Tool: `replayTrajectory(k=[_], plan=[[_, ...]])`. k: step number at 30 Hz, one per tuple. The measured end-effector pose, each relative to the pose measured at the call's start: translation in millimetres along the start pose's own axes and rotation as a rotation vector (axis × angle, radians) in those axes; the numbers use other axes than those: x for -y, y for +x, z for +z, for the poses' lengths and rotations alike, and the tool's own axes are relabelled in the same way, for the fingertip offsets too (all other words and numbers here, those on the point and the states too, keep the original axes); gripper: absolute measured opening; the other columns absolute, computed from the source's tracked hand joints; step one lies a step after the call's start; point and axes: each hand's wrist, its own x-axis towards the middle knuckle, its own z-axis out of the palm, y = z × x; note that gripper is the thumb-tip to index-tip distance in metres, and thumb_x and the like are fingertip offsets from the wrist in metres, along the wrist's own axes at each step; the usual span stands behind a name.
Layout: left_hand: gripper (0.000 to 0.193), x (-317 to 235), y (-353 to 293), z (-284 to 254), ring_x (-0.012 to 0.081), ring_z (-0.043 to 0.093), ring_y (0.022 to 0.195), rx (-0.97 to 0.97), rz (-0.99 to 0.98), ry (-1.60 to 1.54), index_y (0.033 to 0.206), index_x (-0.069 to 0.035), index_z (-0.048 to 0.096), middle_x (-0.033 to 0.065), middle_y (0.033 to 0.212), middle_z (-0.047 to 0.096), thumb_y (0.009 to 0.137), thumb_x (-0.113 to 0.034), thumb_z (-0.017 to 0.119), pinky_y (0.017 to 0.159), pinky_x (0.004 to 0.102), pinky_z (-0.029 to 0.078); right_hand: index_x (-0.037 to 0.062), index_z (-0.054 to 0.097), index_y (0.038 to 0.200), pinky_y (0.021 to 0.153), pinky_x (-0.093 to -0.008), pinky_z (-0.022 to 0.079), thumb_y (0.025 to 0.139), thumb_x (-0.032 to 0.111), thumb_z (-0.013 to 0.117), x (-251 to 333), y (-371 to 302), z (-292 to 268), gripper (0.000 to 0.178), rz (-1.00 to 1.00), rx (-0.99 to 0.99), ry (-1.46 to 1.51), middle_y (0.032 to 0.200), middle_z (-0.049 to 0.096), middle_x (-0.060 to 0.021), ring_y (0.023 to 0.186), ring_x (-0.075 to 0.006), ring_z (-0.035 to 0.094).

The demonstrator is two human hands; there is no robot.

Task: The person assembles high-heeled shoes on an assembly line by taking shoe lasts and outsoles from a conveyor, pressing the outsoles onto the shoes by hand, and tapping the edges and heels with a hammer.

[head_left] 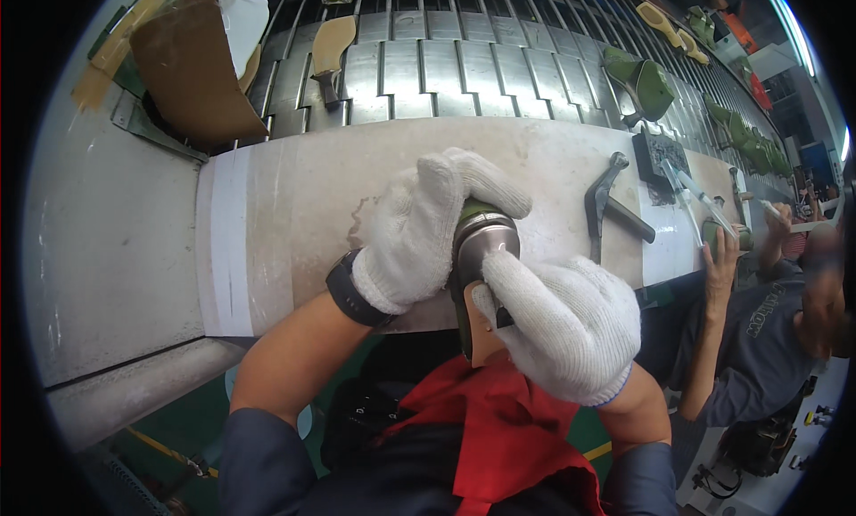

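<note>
A partly hidden shoe (486, 239) is held upright between my hands at the near edge of the workbench. It has a shiny brownish-grey rounded end, a green edge and a tan strip lower down. My left hand (412, 231), in a white knit glove, wraps its far left side, with fingers bent over the top. My right hand (571, 324), gloved the same way, closes on its near right side, thumb against the shiny part. A small dark piece shows beneath the right fingers; I cannot make out what it is.
Lasting pincers (610, 208) lie on the bench (312, 186), right of my hands, beside a dark block (661, 164). Beyond runs a metal slat conveyor (406, 67) with a tan shoe last (333, 48) and green shoes (640, 83). A co-worker's hand (724, 257) is at right.
</note>
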Motion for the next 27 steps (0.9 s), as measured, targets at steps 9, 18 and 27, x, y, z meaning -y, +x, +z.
replayTrajectory(k=[9, 18, 27], plan=[[0.071, 4, 0, -5, 0.0235, 0.073, 0.100, -0.048, 0.146, -0.180, 0.103, 0.002, 0.079, 0.0146, 0.101, 0.077, 0.122, -0.051, 0.037, 0.093, 0.0377, 0.057, -0.0021, 0.075, 0.128, 0.059, -0.0378, 0.055, 0.077, 0.008, 0.080, -6, 9, 14, 0.052, -0.019, -0.032, 0.008, 0.093, 0.071, -0.0088, 0.069, -0.0247, 0.068], [0.034, -9, 32, -20, 0.0112, 0.070, 0.088, -0.042, -0.290, -0.198, 0.112, 0.004, 0.080, 0.0063, 0.098, 0.079, 0.113, -0.026, 0.062, 0.082, 0.0272, 0.057, 0.0009, 0.076, 0.111, 0.068, -0.0335, 0.059, 0.093, 0.010, 0.085, -26, 24, 35, 0.022, 0.653, -0.177, 0.363, 0.090, 0.076, -0.0086, 0.075, -0.0127, 0.072], [0.036, 8, 41, -8, 0.0133, 0.073, 0.095, -0.012, -0.190, -0.040, 0.119, 0.003, 0.078, 0.0084, 0.104, 0.079, 0.115, -0.028, 0.061, 0.087, 0.0293, 0.059, -0.0043, 0.080, 0.100, 0.066, -0.0315, 0.055, 0.103, 0.049, 0.075, -49, 2, 13, 0.054, 1.010, 0.254, 0.783, 0.078, 0.073, -0.0054, 0.072, -0.0101, 0.066]])
